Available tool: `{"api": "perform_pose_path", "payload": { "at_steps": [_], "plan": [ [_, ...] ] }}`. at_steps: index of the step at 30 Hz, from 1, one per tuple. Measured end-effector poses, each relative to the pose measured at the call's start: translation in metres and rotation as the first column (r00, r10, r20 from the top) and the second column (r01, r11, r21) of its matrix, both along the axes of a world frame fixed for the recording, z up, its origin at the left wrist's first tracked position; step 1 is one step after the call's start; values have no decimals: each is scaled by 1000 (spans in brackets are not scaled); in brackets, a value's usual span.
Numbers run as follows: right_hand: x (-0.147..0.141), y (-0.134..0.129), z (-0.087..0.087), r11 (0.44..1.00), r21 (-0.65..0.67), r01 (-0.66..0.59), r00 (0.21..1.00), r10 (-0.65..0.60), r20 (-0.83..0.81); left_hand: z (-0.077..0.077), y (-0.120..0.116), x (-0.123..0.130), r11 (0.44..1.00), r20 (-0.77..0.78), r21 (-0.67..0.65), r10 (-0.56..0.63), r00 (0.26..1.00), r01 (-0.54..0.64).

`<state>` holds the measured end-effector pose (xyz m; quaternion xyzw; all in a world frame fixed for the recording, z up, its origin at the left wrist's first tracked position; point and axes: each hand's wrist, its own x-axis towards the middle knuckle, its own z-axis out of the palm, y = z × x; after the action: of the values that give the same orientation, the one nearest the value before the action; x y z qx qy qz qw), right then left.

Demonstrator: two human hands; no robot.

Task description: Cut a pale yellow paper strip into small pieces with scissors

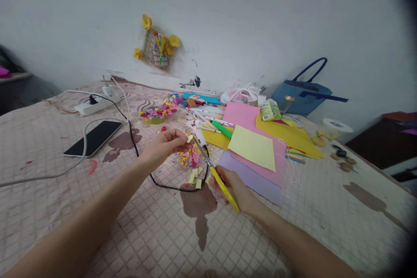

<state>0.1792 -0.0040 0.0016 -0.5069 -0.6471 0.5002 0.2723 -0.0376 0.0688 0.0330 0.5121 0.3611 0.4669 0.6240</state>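
My left hand [166, 145] pinches a small piece of pale yellow paper [190, 138] between thumb and fingers. In my right hand [233, 186] is a pair of scissors [224, 189] with yellow handles, its blades pointing up and left close to the paper piece. Below the blades lies a pile of tiny colourful paper bits [189, 158], with several pale yellow paper squares [194, 175] in front of it. A white glue gun [198, 134] with a black cord rests just behind the blades.
Pale yellow paper [252, 147] lies over pink and purple sheets [250, 178] at right. A phone [94, 138] and a power strip [97, 105] are at left with trailing cables. Behind stand a bowl of paper pieces [156, 117] and a blue bag [299, 95].
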Motion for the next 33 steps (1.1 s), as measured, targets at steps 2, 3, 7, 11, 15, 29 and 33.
{"api": "perform_pose_path", "payload": {
  "at_steps": [2,3,7,11,15,29,33],
  "plan": [
    [0,-1,2,1000,11,11,1000,-11,-3,2,0,-2,1000,-18,2,-27,999,27],
    [0,-1,3,1000,9,6,1000,-6,-10,3,0,-2,999,-30,6,-39,999,39],
    [1,-1,5,998,-43,-45,998,44,-35,9,-2,-5,996,-89,45,-79,993,83],
    [4,-1,8,995,-29,-99,995,98,-8,13,-3,-8,990,-102,65,-115,988,122],
    [7,0,8,991,6,-135,991,135,2,14,-3,-9,986,-115,76,-137,984,146],
    [2,-2,25,991,56,-120,990,115,78,15,-3,-8,990,-128,62,-117,985,125],
    [2,-2,25,988,119,-98,988,82,132,10,-2,-7,989,-97,58,-131,987,137]
  ]
}}
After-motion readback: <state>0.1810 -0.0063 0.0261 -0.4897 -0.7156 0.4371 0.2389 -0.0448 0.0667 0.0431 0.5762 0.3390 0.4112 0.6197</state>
